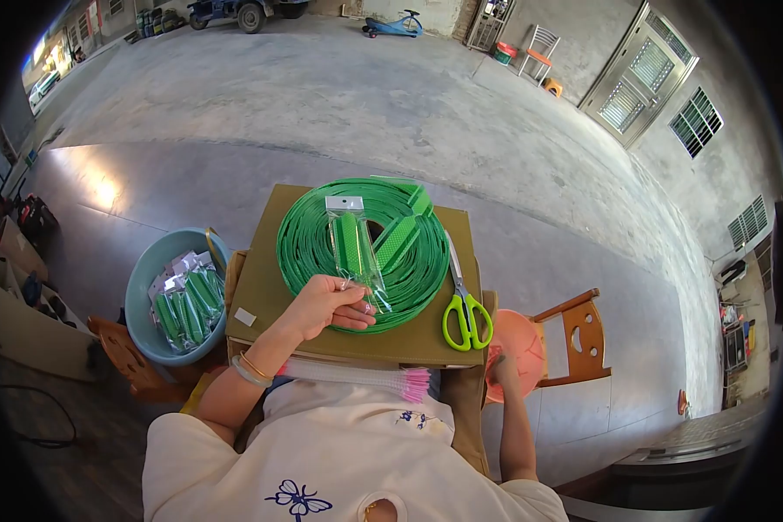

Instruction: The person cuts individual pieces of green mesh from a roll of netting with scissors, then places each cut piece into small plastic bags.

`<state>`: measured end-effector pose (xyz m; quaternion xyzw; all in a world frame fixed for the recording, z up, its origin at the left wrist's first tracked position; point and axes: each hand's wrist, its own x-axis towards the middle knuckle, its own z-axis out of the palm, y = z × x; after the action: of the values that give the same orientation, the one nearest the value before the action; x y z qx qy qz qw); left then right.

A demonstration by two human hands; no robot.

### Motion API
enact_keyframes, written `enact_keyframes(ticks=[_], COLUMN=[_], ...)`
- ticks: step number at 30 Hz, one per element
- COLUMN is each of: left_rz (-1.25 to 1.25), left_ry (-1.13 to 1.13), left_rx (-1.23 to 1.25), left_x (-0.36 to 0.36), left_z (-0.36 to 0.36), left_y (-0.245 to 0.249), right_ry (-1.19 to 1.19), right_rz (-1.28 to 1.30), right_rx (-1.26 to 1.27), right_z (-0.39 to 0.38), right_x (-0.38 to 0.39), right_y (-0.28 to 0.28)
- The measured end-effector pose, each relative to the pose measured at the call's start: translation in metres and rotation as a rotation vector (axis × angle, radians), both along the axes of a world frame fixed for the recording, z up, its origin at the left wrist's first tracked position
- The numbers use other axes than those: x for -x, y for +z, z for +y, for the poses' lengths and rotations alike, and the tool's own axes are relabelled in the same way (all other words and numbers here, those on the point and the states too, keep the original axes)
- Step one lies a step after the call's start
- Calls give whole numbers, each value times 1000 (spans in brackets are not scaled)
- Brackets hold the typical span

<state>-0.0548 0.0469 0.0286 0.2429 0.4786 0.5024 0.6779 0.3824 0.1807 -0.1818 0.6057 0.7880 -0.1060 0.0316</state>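
Observation:
My left hand (pixel 329 303) is closed on the lower end of a clear plastic packet (pixel 349 244) with a green textured strip inside. The packet is over a large coil of green strap (pixel 309 230), whose loose, wider end (pixel 398 244) lies across the top. Green-handled scissors (pixel 467 320) rest right of the coil, blades pointing away. Down to the right, my right hand (pixel 501 369) reaches into an orange-pink basin (pixel 524 344); its fingers are too small and partly hidden to make out.
Beneath the coil is a brown cardboard surface (pixel 265 222). A blue tub (pixel 139 300) at left holds several filled packets (pixel 187 304). Clear, pink-ended sticks (pixel 357 374) lie at my lap. Wooden chairs (pixel 583 339) bear the tub and basin.

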Motion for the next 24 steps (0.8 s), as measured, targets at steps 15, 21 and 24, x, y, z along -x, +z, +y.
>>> enact_keyframes(ticks=[15,21,24], left_rz=[14,19,23], left_ry=[-58,-63,-72], left_rx=[1,-3,1], left_x=[0,1,0], left_z=[-1,-2,-1], left_y=[0,1,-1], right_ry=[66,-446,-430], right_rz=[323,1031,1258], right_rx=[522,547,512], right_z=[32,25,25], right_x=[-17,-7,-15], right_y=[-10,106,157])
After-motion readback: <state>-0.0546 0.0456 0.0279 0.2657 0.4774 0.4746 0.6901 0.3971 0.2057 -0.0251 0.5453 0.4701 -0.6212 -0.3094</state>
